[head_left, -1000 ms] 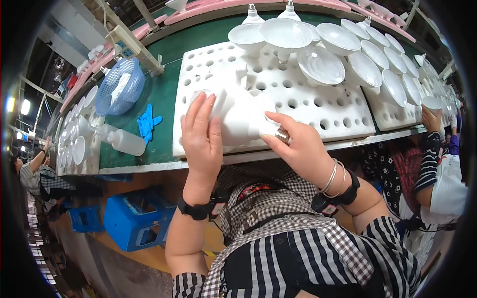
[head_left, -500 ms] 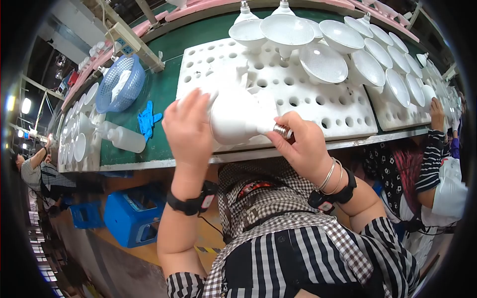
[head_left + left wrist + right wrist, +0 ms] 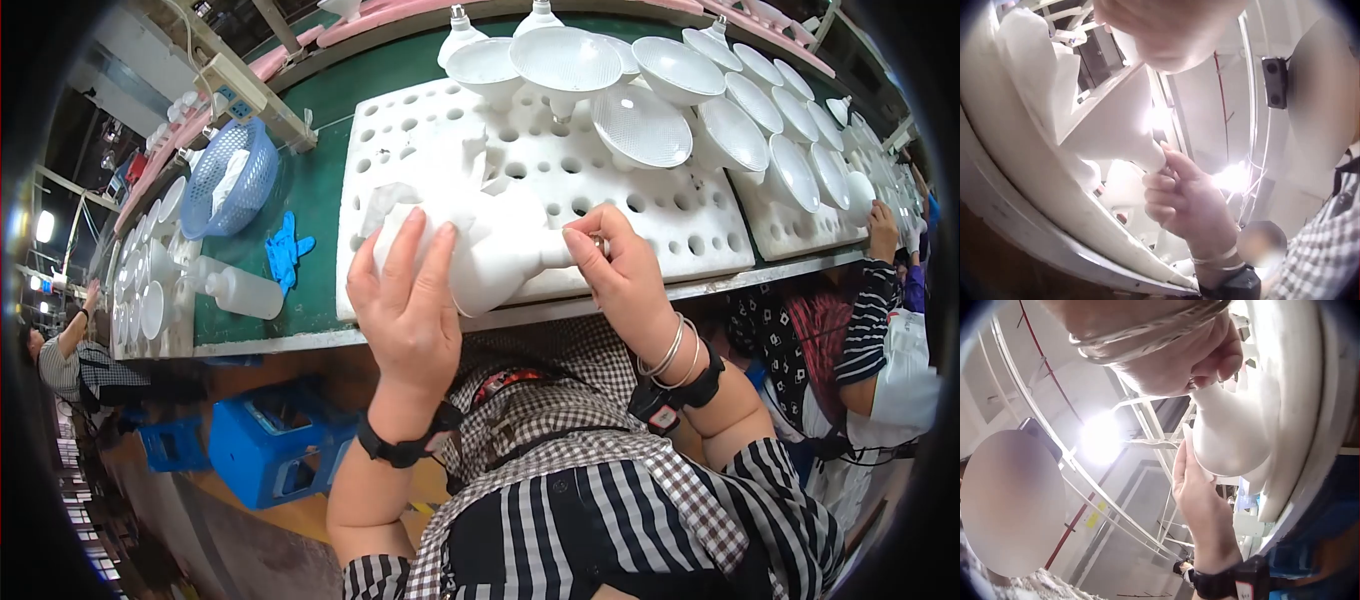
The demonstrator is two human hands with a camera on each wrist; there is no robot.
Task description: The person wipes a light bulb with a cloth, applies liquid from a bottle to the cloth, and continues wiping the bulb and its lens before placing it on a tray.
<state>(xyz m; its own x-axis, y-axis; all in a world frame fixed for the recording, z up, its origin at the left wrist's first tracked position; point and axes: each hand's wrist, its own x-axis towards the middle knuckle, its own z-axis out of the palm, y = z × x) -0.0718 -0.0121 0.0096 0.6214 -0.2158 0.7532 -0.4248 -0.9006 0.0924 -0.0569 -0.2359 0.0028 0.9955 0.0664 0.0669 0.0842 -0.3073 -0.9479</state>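
A white reflector lamp bulb [image 3: 500,250] lies sideways between my two hands, above the near edge of a white foam board [image 3: 630,215]. My right hand [image 3: 620,265] pinches its screw base between thumb and fingers. At the wide end of the bulb, my left hand [image 3: 405,300] holds a thin white cloth [image 3: 393,200] against the face, fingers spread over it. The right wrist view shows the left hand [image 3: 1200,494] at the bulb's broad rim, with the bulb's smooth flank [image 3: 1225,434] turned to the camera. The bulb's face is mostly hidden.
Several finished lamps [image 3: 645,128] stand face up in the foam holes at the back and right. On the green table [image 3: 330,190] to the left are a blue basket [image 3: 232,185], a blue glove [image 3: 288,250] and a white bottle [image 3: 250,290]. Another person's hand [image 3: 882,230] works at the right.
My left hand swung away from the bulb's face half a second ago and is now back over it. The bulb has tilted, its wide end lower. My right hand kept its grip on the base.
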